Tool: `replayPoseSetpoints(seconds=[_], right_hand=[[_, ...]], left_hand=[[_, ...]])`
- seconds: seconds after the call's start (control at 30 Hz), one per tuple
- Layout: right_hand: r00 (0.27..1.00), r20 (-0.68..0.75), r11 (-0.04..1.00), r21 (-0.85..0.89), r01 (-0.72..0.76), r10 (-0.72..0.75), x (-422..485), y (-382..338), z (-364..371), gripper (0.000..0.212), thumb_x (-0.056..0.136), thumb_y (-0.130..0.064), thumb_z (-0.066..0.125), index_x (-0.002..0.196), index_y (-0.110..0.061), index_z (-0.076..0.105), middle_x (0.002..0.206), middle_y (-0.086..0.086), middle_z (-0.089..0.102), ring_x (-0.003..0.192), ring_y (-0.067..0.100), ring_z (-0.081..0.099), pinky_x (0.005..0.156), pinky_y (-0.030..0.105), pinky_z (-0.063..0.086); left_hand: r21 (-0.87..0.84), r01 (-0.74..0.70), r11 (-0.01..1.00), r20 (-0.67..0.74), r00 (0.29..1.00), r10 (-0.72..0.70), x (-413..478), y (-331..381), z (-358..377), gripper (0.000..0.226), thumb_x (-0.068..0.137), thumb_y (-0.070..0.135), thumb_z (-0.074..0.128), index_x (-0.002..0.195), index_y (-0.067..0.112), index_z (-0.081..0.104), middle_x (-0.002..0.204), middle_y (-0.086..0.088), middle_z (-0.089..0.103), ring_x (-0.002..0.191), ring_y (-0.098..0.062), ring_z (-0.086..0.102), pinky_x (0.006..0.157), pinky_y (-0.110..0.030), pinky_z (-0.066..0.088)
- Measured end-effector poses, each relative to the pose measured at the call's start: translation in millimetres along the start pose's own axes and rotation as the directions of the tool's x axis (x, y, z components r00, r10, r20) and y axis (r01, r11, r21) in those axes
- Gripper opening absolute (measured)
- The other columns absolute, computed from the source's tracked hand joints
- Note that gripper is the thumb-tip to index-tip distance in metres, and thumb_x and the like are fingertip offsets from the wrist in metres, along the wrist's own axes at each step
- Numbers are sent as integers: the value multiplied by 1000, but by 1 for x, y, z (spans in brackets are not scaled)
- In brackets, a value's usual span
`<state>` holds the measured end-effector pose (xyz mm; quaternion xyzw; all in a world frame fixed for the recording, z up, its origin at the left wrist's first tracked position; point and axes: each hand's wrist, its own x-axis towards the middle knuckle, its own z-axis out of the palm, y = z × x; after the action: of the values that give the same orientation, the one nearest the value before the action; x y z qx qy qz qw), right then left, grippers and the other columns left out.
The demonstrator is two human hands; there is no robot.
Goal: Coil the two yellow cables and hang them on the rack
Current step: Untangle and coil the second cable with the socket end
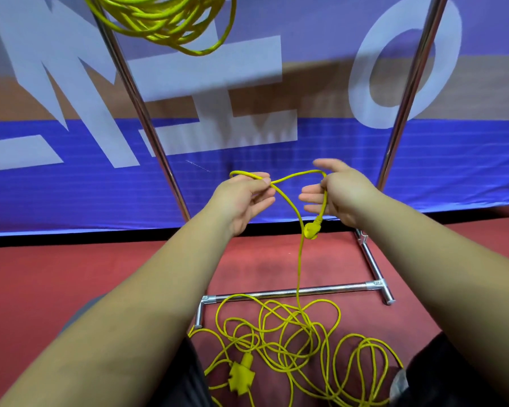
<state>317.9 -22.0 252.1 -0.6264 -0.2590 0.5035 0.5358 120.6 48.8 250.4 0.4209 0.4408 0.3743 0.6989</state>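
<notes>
Yellow rings of one coiled cable [165,22] hang in a bunch at the top of the rack [147,127], high up and left of the left fingers. The rack's shiny left pole slants down past that hand. Behind it is a big blue banner [71,183] with white letters.

The left hand [241,201] pinches the loose cable [300,259] between its thumb and fingers [263,182]. A little loop pokes out just past the fingertips. From the pinch the wire arcs over to the right hand [344,195]. Those fingers [307,198] are stretched out and not wrapped round anything. The wire is hooked over the hand by the top finger and runs down across the palm. Its plug [311,230] dangles just under the right fingers.

Another length drops from the left fingers to a messy heap on the red floor [71,274], far below both hands, beside the rack's bottom bar. A chunky yellow socket end [241,377] lies in the heap, low under the left fingers. The rack's right pole stands just past the right hand.
</notes>
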Motion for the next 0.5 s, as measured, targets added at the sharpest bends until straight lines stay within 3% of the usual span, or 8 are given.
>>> replayPoseSetpoints(seconds=[0.13,0.2,0.23,0.3,0.33,0.4,0.5], right_hand=[[991,127,997,-59,-41,48,-4,-4,3,39,102,-3,35,127,-7,65,114,22,77,97,29,80,96,53,61],[990,138,926,-376,40,13,-8,-2,2,20,103,-10,54,118,-9,68,102,14,81,94,23,81,93,46,63],[989,145,794,-599,105,-21,-11,-3,0,11,100,-15,64,108,-9,70,93,11,82,88,21,80,87,42,64],[987,145,506,-848,160,-69,-17,-2,-1,26,100,-32,69,92,-8,69,76,6,80,69,22,76,67,35,60],[988,141,451,-879,155,-66,-19,-2,-1,39,104,-44,63,91,-7,67,72,5,79,60,22,71,60,32,56],[989,144,403,-905,138,-15,-20,-2,2,60,108,-61,43,93,-7,65,75,5,79,56,23,63,60,30,50],[991,129,335,-935,116,17,-21,-5,0,68,107,-62,38,74,-16,75,76,7,68,65,26,57,66,34,46]], left_hand=[[-48,67,997,-59,996,-69,2,-2,-5,9,99,9,65,106,11,70,101,-8,72,92,-23,78,80,-37,64],[-118,86,989,-77,992,-95,2,-1,-6,7,101,8,62,105,8,68,97,-11,70,86,-23,78,71,-34,64],[-149,90,985,-86,991,-103,2,-1,-6,7,101,7,62,105,6,68,95,-12,70,84,-23,78,68,-34,64],[-174,93,980,-96,989,-111,2,0,-8,10,100,11,65,108,5,68,90,-10,70,83,-23,79,67,-34,64],[-162,93,982,-99,989,-110,3,0,-10,14,99,14,67,111,7,69,88,-9,71,84,-23,79,70,-35,65],[-110,81,991,-122,988,-94,4,1,-14,19,98,20,69,115,10,70,86,-4,72,89,-23,79,81,-38,64],[-60,70,996,-168,983,-79,7,1,-20,17,102,24,65,114,12,67,86,-2,70,93,-26,77,84,-43,62]])
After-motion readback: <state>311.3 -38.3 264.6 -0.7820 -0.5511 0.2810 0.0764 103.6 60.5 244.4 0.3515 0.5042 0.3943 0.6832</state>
